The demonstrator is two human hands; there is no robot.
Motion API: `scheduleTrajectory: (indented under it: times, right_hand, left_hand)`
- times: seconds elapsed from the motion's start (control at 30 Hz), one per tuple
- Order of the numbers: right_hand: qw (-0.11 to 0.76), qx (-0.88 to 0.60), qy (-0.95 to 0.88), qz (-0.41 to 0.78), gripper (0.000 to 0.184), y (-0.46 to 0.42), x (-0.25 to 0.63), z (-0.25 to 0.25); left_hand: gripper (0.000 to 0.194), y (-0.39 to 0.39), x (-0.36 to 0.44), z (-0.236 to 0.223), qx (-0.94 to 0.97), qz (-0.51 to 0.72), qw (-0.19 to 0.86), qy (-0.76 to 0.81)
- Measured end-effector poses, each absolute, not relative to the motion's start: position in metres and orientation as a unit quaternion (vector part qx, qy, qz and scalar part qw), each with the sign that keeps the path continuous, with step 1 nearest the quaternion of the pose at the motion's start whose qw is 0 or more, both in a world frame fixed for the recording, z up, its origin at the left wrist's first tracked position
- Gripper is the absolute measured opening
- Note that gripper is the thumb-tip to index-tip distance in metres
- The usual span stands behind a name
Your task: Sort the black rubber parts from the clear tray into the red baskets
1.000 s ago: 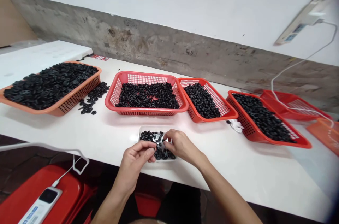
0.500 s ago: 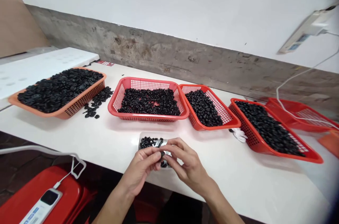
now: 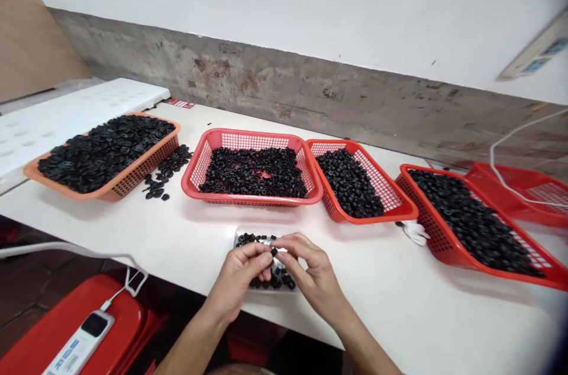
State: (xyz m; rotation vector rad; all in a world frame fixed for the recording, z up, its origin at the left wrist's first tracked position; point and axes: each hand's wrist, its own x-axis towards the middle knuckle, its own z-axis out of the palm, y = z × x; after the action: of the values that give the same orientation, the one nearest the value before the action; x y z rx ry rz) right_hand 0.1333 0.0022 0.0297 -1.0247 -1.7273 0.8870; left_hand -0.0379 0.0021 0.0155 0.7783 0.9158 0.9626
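My left hand (image 3: 239, 280) and my right hand (image 3: 310, 274) meet above a shallow clear plastic tray (image 3: 266, 230). Between their fingertips is a small black ring (image 3: 274, 252), pinched by both hands. The tray holds a heap of similar black rings (image 3: 255, 239) and a strip of silver foil (image 3: 271, 241). My hands hide the tray's middle. More rings lie at its near end.
Four orange-red mesh baskets (image 3: 251, 200) of black rings stand in a row behind the tray, with loose rings (image 3: 162, 177) beside the leftmost. To the right are white gloves (image 3: 415, 232) and another red basket (image 3: 523, 191). A power bank (image 3: 80, 342) rests on a red stool below the white table's edge.
The view has swung slightly, shifting everything in the frame. My hands have moved a little apart from the tray's near edge, uncovering more rings there, and still pinch the small ring.
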Motion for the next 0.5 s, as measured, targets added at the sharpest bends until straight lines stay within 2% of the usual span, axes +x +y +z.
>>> scheduleTrajectory:
  times: [0.27,0.5]
  right_hand:
    - [0.459,-0.418,-0.730,0.286,0.024,0.0082,0.1329,0.0265]
    - [0.418,-0.390,-0.765,0.297,0.028,0.0123,0.1413,0.0318]
  left_hand:
    - [0.030,0.0067,-0.0363,0.0155,0.399,0.448,0.662,0.450]
    - [0.028,0.0116,-0.0343,0.0157,0.412,0.434,0.677,0.429]
